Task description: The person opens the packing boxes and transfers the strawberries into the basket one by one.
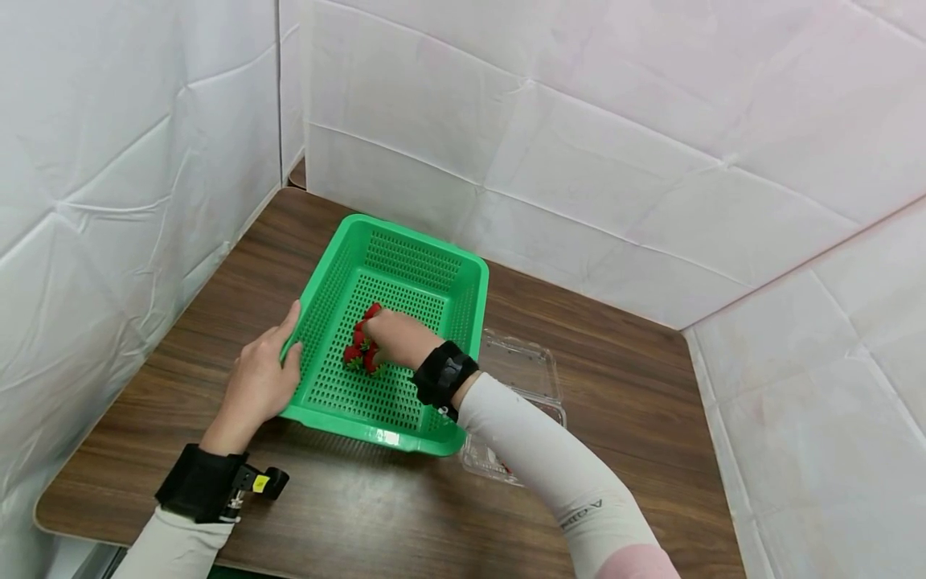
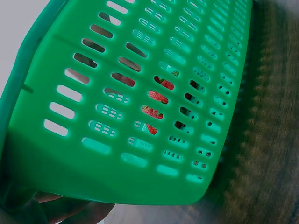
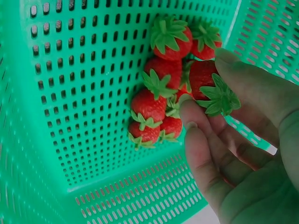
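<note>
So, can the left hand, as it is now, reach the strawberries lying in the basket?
Probably not directly: the left hand is holding the basket, whose wall stands between it and the strawberries. If it let go, the open top would likely leave a way in.

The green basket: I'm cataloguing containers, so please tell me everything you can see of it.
The green basket is deep and roughly rectangular, with rounded corners and a smooth rim, apparently plastic. Slots pierce its floor and walls. It sits open side up on the brown table. The left hand grips its left rim. Strawberries lie clustered on its floor, and the right hand reaches inside holding another.
</note>
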`<state>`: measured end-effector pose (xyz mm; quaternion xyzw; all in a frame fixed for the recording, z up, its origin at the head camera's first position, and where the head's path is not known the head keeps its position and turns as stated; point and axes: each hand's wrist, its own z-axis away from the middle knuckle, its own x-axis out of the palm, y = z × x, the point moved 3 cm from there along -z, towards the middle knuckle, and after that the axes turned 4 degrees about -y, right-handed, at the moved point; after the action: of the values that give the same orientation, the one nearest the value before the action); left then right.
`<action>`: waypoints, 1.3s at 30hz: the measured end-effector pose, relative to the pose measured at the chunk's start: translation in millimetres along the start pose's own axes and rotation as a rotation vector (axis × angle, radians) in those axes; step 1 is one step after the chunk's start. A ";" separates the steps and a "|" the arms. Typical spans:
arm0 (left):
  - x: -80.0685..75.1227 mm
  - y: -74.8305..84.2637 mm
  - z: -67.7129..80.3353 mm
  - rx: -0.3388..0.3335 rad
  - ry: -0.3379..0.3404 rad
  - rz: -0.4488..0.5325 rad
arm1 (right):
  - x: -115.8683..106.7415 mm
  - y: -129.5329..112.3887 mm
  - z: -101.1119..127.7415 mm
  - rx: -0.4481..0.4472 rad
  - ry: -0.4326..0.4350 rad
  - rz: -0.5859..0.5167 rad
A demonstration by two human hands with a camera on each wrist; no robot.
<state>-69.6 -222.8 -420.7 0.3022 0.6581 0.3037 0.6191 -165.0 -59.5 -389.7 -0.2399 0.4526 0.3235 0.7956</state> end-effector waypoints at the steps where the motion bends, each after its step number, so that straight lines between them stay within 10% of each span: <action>1: 0.0 -0.2 -0.1 -0.001 0.000 0.000 | 0.5 -1.1 -1.0 0.003 -0.007 0.006; 18: -0.9 0.1 0.7 -0.015 -0.006 -0.006 | 10.1 -7.8 -10.8 0.013 0.024 0.146; 39: -0.8 1.1 2.3 -0.010 -0.004 -0.005 | -8.7 -4.0 11.4 0.022 0.031 0.038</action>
<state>-67.2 -222.6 -419.4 0.2980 0.6559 0.3049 0.6230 -159.0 -57.1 -376.3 -0.2276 0.4727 0.3300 0.7848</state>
